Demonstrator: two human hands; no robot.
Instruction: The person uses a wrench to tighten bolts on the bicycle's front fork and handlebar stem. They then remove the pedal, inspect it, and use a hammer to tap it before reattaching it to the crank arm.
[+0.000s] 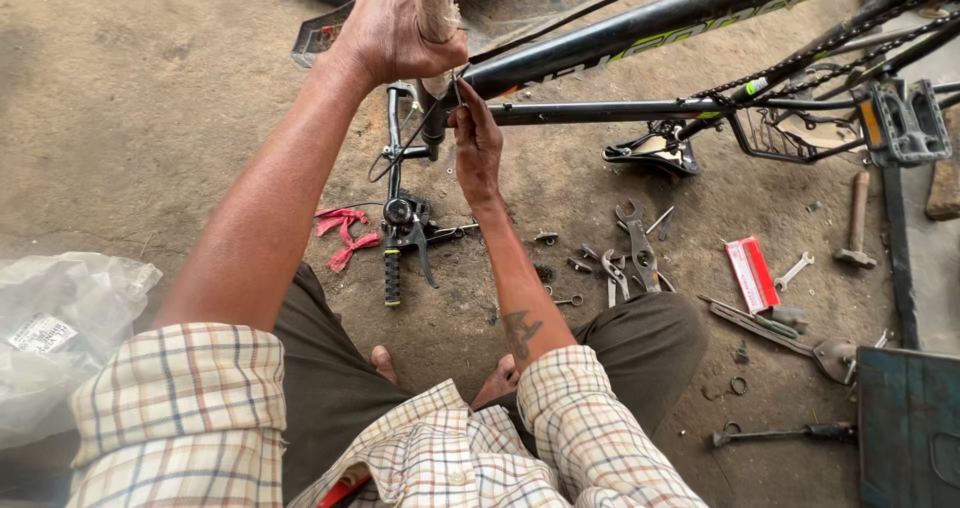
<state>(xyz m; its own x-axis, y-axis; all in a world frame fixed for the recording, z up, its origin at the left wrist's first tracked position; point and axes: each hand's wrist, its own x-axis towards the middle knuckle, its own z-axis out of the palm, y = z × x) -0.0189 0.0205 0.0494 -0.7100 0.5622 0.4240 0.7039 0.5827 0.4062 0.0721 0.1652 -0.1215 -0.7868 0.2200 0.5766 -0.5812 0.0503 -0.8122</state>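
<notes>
Bare dusty concrete floor [150, 98] spreads under me, littered with spanners [638, 253], a hammer [857, 223], a small red box [752, 274] and red rag scraps [342, 236]. An upturned black bicycle frame [640, 28] lies across in front. My left hand [395, 33] wraps tight round a worn wooden handle [435, 3]; my right hand [478, 140] pinches a thin cable [455, 90] at the frame's front end. A crumpled plastic bag [60, 328] sits by my left knee, its contents unclear.

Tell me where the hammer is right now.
The hammer lies on the ground at the right of the head view, just below the bike pedal and right of the small red box, well away from both hands.
</notes>
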